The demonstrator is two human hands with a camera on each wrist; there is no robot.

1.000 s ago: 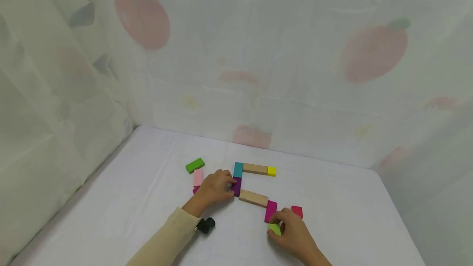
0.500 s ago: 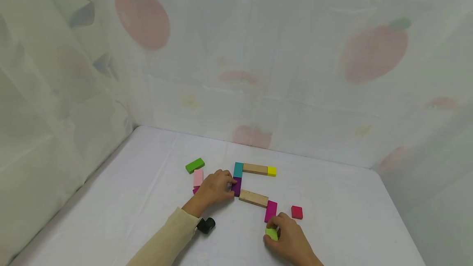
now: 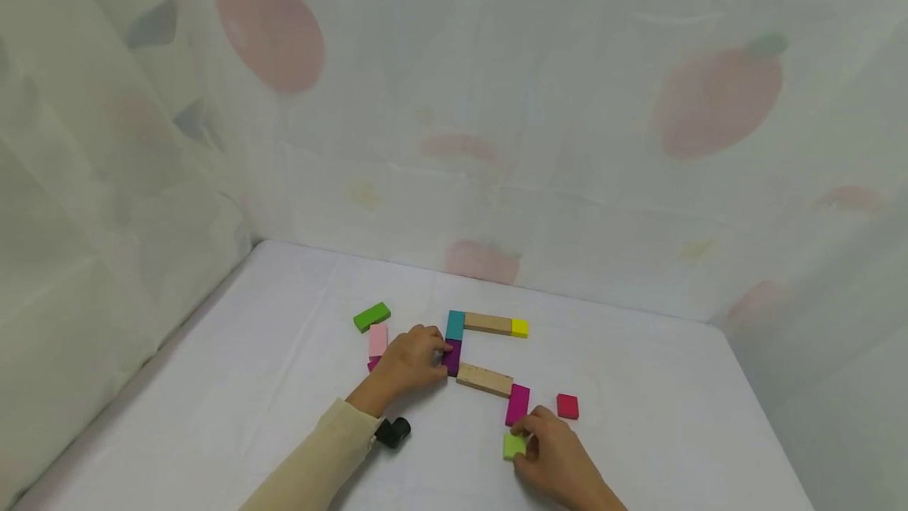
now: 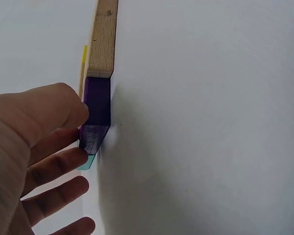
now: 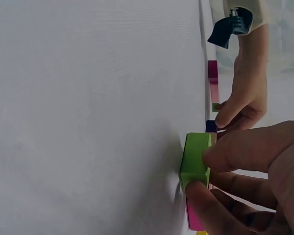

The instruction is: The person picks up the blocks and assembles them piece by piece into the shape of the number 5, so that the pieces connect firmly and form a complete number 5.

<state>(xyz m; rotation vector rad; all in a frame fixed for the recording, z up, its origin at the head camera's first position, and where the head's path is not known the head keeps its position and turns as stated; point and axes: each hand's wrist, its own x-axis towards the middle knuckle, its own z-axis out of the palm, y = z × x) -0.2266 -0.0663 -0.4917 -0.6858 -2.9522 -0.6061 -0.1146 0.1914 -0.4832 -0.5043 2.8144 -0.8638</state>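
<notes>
My hands are well apart here: right hand [image 3: 556, 454] pinching the lime block [image 3: 510, 446] on the table [image 3: 674, 432], just beside the magenta block [image 3: 517, 407]'s near end, while left hand [image 3: 406, 359] touches the purple block [image 3: 452, 361]; whether it's pinching, I can't tell.

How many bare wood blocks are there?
2: one bare wood block between the teal block and the yellow block; the other between the purple block and the magenta block by the right hand. That or the left hand may hide more.
</notes>
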